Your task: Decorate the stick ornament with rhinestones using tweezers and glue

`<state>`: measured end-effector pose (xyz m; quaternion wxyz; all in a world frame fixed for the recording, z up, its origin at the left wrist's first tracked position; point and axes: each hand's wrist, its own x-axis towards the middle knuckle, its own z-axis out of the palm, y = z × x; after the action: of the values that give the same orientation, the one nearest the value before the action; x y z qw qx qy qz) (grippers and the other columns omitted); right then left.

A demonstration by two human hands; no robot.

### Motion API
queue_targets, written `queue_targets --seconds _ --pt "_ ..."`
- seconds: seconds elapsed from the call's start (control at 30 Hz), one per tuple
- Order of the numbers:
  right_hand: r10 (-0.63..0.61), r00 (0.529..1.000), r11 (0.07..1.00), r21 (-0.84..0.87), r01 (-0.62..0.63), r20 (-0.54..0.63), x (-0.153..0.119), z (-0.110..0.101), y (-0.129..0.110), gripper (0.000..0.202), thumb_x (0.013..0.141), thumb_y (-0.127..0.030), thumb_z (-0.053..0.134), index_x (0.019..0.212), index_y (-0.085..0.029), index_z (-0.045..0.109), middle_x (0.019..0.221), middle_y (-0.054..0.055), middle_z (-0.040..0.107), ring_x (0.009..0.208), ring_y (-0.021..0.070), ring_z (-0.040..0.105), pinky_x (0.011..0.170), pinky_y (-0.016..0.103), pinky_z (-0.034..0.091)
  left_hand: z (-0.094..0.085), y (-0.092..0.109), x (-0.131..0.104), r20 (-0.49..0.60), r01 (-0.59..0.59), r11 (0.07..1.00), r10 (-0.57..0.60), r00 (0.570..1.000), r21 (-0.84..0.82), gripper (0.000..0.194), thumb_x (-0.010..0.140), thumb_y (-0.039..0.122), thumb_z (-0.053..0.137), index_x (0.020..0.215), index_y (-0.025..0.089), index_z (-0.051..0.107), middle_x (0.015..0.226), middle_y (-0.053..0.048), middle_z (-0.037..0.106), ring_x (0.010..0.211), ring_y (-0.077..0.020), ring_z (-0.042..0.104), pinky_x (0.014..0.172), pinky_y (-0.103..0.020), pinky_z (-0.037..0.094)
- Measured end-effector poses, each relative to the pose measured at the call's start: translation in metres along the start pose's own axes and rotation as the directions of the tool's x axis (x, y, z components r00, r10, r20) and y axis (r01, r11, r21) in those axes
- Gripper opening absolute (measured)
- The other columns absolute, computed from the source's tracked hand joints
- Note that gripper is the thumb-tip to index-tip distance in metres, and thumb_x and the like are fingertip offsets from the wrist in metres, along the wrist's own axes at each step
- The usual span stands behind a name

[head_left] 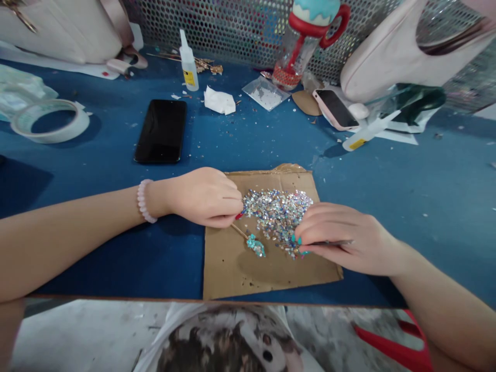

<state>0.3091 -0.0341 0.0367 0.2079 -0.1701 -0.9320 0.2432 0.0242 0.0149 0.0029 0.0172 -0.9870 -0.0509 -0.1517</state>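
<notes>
My left hand (207,197) is closed over the upper left of a cardboard sheet (228,274). From its fingers a thin stick with a turquoise, rhinestone-covered tip (256,245) slants down to the right. Loose glittering rhinestones (277,212) are spread over the cardboard between my two hands. At the right edge of this pile, my right hand (344,235) pinches thin metal tweezers (335,243), of which only part of the shaft shows. The fingers hide the tweezers' tips, and whether they grip a stone cannot be seen.
A black phone (160,132), a tape roll (50,121), a glue bottle (189,64) and crumpled paper (219,100) lie or stand beyond the cardboard. Farther right are a small bag (266,93), a red-handled cup (298,51), a pink-edged phone (336,109) and another glue bottle (364,135).
</notes>
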Motion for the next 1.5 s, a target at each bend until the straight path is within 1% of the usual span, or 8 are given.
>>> queue_targets --seconds 0.23,0.63,0.77,0.87,1.0,1.13,1.37,1.5 --pt "0.002 1.000 1.000 0.007 -0.002 -0.003 -0.002 0.001 0.001 0.011 0.095 -0.019 0.052 0.088 -0.017 0.060 0.079 0.003 0.069 0.077 0.0128 0.062 0.076 0.029 0.052 -0.001 0.000 0.000 -0.003 -0.003 1.000 0.003 1.000 -0.001 0.029 0.091 0.018 0.038 0.064 0.020 0.049 0.058 0.001 0.053 0.053 -0.0132 0.045 0.052 -0.030 0.031" --pt "0.003 1.000 0.999 0.032 -0.003 -0.015 -0.001 0.001 0.000 0.012 0.095 -0.018 0.053 0.087 -0.016 0.060 0.078 0.004 0.069 0.075 0.0129 0.062 0.074 0.029 0.053 0.001 0.000 0.000 -0.007 -0.005 1.000 0.005 1.000 -0.002 0.029 0.091 0.018 0.038 0.064 0.020 0.049 0.058 0.001 0.053 0.053 -0.0132 0.044 0.052 -0.030 0.030" --pt "0.007 0.996 0.997 0.074 0.000 -0.094 0.002 0.003 -0.002 0.011 0.095 -0.019 0.053 0.087 -0.017 0.061 0.076 0.004 0.069 0.073 0.0123 0.064 0.073 0.029 0.054 0.000 0.000 0.000 -0.007 -0.004 1.000 0.004 1.000 -0.004 0.030 0.092 0.018 0.038 0.064 0.020 0.049 0.058 0.001 0.053 0.053 -0.0132 0.044 0.052 -0.029 0.030" --pt "0.038 0.985 0.993 0.118 -0.018 -0.169 0.005 0.010 -0.004 0.012 0.094 -0.020 0.055 0.084 -0.018 0.062 0.074 0.003 0.070 0.071 0.0121 0.065 0.072 0.029 0.055 0.000 0.000 0.000 -0.001 -0.001 1.000 0.001 1.000 -0.002 0.030 0.091 0.018 0.039 0.064 0.020 0.049 0.058 0.001 0.053 0.053 -0.0134 0.044 0.052 -0.030 0.031" --pt "0.063 0.977 0.985 0.172 -0.027 -0.205 0.010 0.022 -0.007 0.016 0.095 -0.020 0.053 0.082 -0.017 0.062 0.071 0.004 0.069 0.069 0.0125 0.065 0.069 0.030 0.055 0.000 0.000 0.000 0.001 -0.002 1.000 0.002 1.000 0.000 0.029 0.091 0.019 0.039 0.064 0.020 0.051 0.059 0.001 0.053 0.053 -0.0134 0.044 0.052 -0.030 0.031" --pt "0.067 0.978 0.984 0.177 -0.032 -0.198 0.010 0.024 -0.006 0.015 0.094 -0.020 0.054 0.082 -0.016 0.062 0.072 0.005 0.069 0.070 0.0129 0.065 0.069 0.030 0.055 0.001 -0.001 0.000 0.000 -0.003 1.000 0.003 1.000 0.001 0.030 0.092 0.019 0.039 0.064 0.020 0.051 0.059 0.001 0.053 0.053 -0.0133 0.045 0.052 -0.030 0.031" --pt "0.068 0.990 0.990 0.127 -0.053 -0.120 0.007 0.020 -0.003 0.013 0.094 -0.021 0.055 0.084 -0.017 0.061 0.074 0.003 0.069 0.072 0.0125 0.065 0.074 0.030 0.054 0.001 0.000 0.000 0.004 -0.001 1.000 0.001 1.000 -0.008 0.028 0.091 0.018 0.040 0.065 0.020 0.051 0.059 0.001 0.053 0.053 -0.0133 0.045 0.052 -0.030 0.031" --pt "0.070 0.992 0.990 0.126 -0.056 -0.104 0.006 0.022 -0.003 0.013 0.094 -0.022 0.055 0.085 -0.016 0.062 0.075 0.004 0.069 0.074 0.0127 0.064 0.076 0.030 0.053 0.001 0.000 0.000 0.000 -0.001 1.000 0.001 1.000 -0.005 0.029 0.091 0.018 0.039 0.066 0.019 0.052 0.059 0.001 0.053 0.053 -0.0133 0.045 0.052 -0.030 0.031"
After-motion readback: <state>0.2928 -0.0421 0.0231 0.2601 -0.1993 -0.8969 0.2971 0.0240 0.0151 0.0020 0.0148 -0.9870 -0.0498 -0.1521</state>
